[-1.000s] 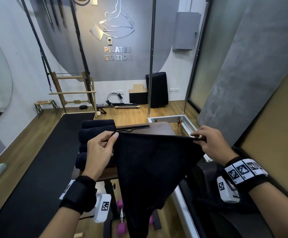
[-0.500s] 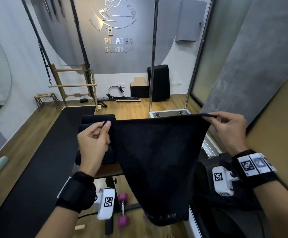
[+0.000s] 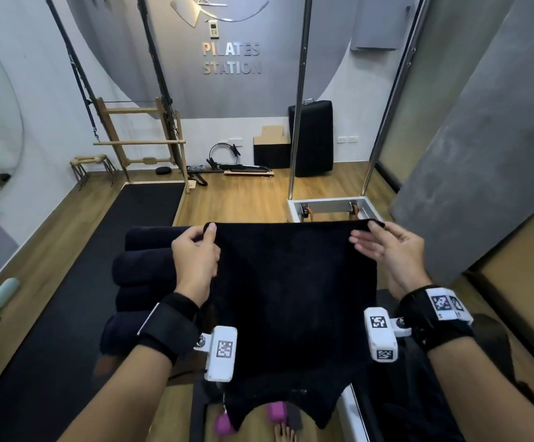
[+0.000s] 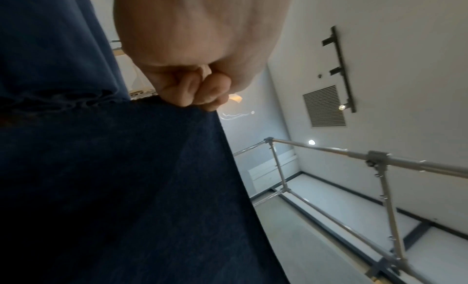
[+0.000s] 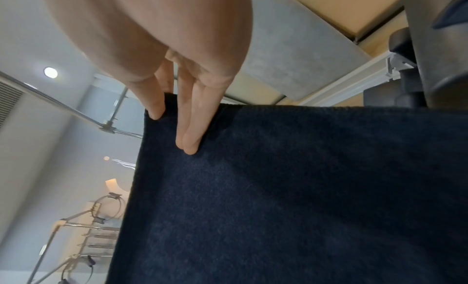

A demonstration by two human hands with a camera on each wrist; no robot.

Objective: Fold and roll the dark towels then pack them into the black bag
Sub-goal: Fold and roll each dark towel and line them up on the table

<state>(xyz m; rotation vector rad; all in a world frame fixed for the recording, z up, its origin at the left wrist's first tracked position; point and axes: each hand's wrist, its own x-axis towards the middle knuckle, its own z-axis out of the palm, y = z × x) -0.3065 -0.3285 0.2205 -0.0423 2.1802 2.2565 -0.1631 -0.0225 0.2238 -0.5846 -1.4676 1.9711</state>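
Observation:
I hold a dark towel (image 3: 291, 298) spread flat in the air by its two top corners, and its lower edge hangs near my feet. My left hand (image 3: 210, 232) pinches the left corner with curled fingers (image 4: 192, 96) against the dark towel (image 4: 113, 188). My right hand (image 3: 366, 232) pinches the right corner between thumb and straight fingers (image 5: 187, 128) on the dark towel (image 5: 291, 188). Several rolled dark towels (image 3: 144, 269) lie stacked just left of my left hand. The black bag (image 3: 412, 409) sits low at the right, largely hidden behind the towel and my right wrist.
Purple dumbbells (image 3: 224, 424) lie on the wooden floor under the towel. A black floor mat (image 3: 68, 314) runs along the left. A white reformer frame (image 3: 332, 207) with metal poles (image 3: 297, 106) stands ahead. A grey wall panel (image 3: 482, 138) is close on the right.
The towel went from hanging slantwise to being stretched level and square. Both hands now hold its top edge at equal height, closer to me.

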